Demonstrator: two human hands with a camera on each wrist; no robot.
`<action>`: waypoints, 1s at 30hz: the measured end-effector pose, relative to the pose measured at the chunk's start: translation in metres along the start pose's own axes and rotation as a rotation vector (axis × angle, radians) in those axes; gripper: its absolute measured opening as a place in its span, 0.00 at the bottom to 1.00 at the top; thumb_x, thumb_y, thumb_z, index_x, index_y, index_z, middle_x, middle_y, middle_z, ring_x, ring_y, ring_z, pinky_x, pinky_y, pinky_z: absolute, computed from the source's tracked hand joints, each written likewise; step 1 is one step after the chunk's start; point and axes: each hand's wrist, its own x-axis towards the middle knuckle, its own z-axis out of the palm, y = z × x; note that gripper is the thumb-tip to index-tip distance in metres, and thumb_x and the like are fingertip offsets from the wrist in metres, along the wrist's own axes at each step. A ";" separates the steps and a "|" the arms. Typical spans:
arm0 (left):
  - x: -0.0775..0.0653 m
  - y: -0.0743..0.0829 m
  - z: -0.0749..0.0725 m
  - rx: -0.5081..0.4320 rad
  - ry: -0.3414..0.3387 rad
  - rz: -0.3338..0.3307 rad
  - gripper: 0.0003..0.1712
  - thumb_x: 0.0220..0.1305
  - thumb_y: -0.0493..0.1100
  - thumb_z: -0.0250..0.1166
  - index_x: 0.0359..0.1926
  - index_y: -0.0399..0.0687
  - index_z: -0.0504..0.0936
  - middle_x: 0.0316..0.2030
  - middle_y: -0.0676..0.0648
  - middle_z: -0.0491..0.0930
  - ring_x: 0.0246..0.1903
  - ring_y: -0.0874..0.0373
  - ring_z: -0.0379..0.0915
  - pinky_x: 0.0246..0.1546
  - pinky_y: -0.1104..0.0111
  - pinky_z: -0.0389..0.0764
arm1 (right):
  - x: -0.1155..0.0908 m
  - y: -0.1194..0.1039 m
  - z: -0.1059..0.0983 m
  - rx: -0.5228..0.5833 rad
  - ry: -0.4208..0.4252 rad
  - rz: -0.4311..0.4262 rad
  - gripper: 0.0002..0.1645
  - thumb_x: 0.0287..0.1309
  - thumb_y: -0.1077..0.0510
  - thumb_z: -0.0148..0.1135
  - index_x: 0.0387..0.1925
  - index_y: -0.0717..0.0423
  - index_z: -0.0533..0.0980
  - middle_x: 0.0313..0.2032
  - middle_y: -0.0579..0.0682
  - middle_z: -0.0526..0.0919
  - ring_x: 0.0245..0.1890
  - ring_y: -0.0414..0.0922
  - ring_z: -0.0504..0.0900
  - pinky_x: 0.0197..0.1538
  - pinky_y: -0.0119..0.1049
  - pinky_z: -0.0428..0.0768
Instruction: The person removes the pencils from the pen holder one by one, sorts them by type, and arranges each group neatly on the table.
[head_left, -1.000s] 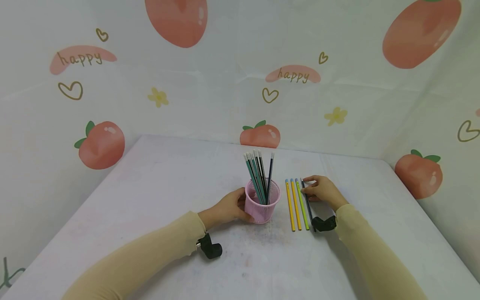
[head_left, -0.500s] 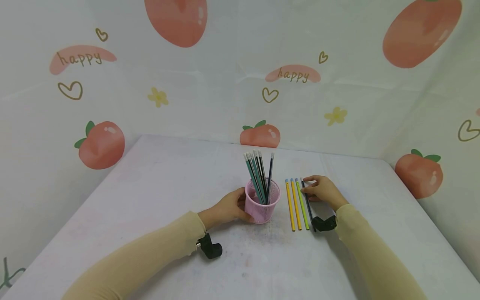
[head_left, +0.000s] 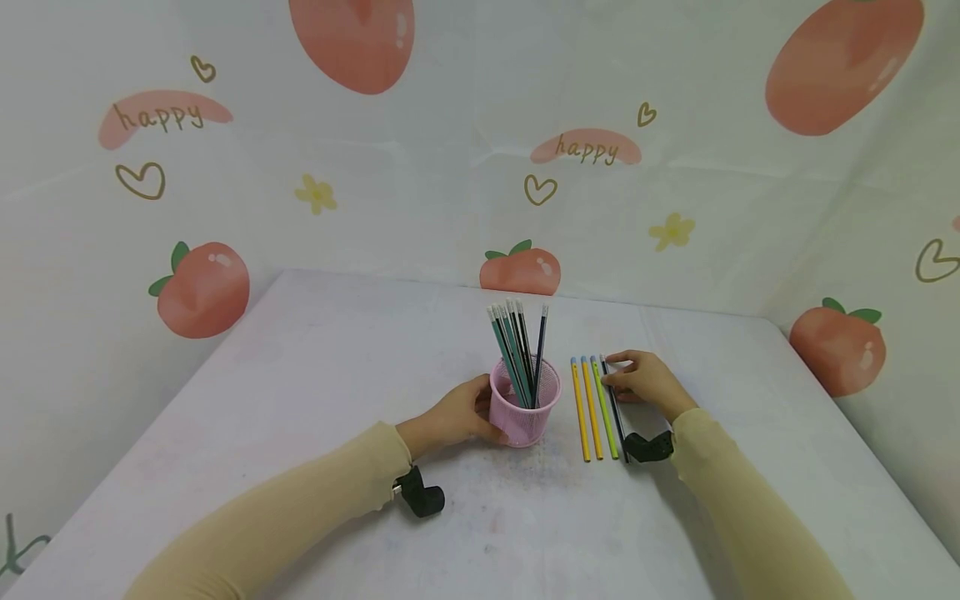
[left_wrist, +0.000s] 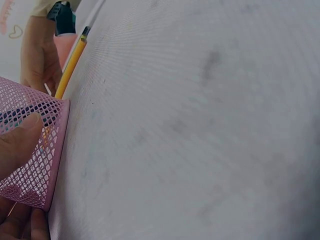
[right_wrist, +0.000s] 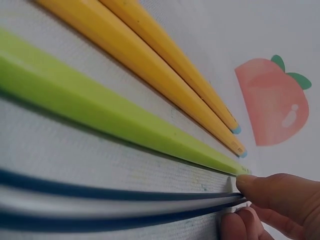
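Observation:
My left hand (head_left: pixel 453 414) grips a pink mesh pencil cup (head_left: pixel 523 427) from its left side; in the left wrist view its thumb (left_wrist: pixel 24 137) presses on the mesh. Several teal and dark pencils (head_left: pixel 513 350) lean inside the cup, white eraser ends up. To the right, my right hand (head_left: pixel 647 382) pinches a dark blue pencil (right_wrist: pixel 110 212) with a pale stripe near its eraser end, thumb and fingers around it. This pencil lies beside a light green pencil (head_left: pixel 604 410). Left of the green one are two yellow pencils (head_left: pixel 579 412), blue-tipped and roughly parallel.
A white-covered table (head_left: pixel 337 358) carries everything. Behind it hangs a white cloth (head_left: pixel 420 183) printed with peaches, hearts and flowers. Each wrist bears a small black camera, one (head_left: pixel 422 493) on the left and another (head_left: pixel 649 447) on the right.
The dark blue pencil's near end has shifted slightly left, closer to the green pencil. The left hand, the cup and the other pencils have stayed in place.

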 end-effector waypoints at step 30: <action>-0.003 0.005 0.001 -0.015 0.003 -0.012 0.48 0.44 0.29 0.75 0.67 0.36 0.62 0.64 0.40 0.70 0.65 0.46 0.65 0.67 0.55 0.66 | -0.001 -0.010 -0.006 0.060 0.052 -0.089 0.30 0.63 0.54 0.61 0.62 0.65 0.67 0.50 0.64 0.79 0.33 0.39 0.82 0.39 0.31 0.84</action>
